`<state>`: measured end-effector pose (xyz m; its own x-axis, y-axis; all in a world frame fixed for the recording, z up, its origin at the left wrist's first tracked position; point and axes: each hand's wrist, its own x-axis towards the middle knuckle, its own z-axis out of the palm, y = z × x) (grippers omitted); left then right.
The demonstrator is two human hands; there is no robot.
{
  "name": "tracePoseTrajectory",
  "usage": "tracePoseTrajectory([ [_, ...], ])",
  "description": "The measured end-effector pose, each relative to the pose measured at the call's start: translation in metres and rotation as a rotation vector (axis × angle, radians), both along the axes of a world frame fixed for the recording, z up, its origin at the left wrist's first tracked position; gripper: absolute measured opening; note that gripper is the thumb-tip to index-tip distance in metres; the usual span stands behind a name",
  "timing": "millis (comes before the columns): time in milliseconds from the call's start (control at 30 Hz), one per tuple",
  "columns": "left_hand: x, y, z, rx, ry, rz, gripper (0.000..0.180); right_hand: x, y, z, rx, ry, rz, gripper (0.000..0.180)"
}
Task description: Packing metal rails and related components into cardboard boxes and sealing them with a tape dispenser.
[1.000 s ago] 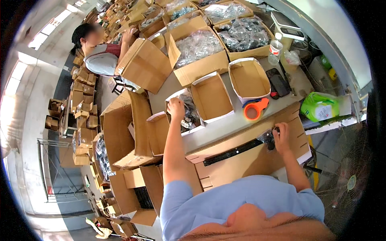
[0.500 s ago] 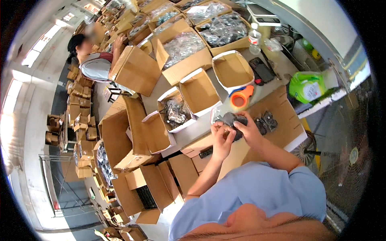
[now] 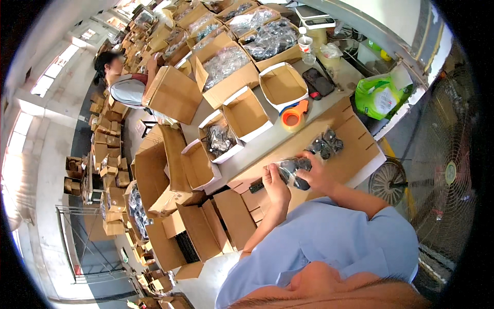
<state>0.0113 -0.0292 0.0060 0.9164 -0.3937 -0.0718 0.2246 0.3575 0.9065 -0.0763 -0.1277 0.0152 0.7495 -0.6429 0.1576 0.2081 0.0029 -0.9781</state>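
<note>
Both hands hold a clear plastic bag with dark, rounded parts [image 3: 289, 168] in it, above a cardboard sheet [image 3: 355, 149] on the table. My left hand [image 3: 277, 188] closes on the bag's left end, thumb up along its side. My right hand [image 3: 318, 175] grips the right end, fingers over the dark parts. What exactly the parts are I cannot make out. Just beyond my right hand, more dark rounded pieces [image 3: 327, 144] lie on the cardboard. A small black object [image 3: 256, 186] sits left of my left hand.
An orange tape dispenser [image 3: 294, 117], a phone [image 3: 318, 83] and a bottle [image 3: 306, 46] stand beyond my hands. Open white-edged boxes [image 3: 248, 114] and large cartons [image 3: 172, 165] line the left. A fan [image 3: 447, 172] is at right. Another person [image 3: 126, 87] works far left.
The bag now lies more openly between my hands, its dark parts showing through the plastic. My hands have moved a little farther apart. The whole view has shifted slightly.
</note>
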Motion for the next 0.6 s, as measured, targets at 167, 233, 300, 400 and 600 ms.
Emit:
tracePoseTrajectory([
  [167, -0.005, 0.007, -0.004, 0.128, -0.207, 0.112, 0.016, -0.013, -0.001, 0.017, 0.111, 0.228, 0.116, 0.043],
  [233, 0.005, 0.018, 0.000, 0.496, -0.502, 0.074, 0.018, -0.014, -0.010, 0.017, 0.068, 0.276, 0.123, 0.041],
  [300, 0.005, 0.025, 0.015, 0.523, -0.604, 0.003, 0.018, -0.011, -0.024, -0.008, 0.251, 0.191, 0.372, 0.043],
  [400, 0.010, 0.036, 0.030, 0.522, -0.667, -0.101, 0.016, -0.021, -0.040, -0.001, 0.179, 0.229, 0.541, 0.045],
  [600, 0.014, 0.022, 0.018, 0.301, -0.233, -0.520, 0.020, -0.031, -0.043, 0.000, 0.328, 0.223, 0.797, 0.057],
])
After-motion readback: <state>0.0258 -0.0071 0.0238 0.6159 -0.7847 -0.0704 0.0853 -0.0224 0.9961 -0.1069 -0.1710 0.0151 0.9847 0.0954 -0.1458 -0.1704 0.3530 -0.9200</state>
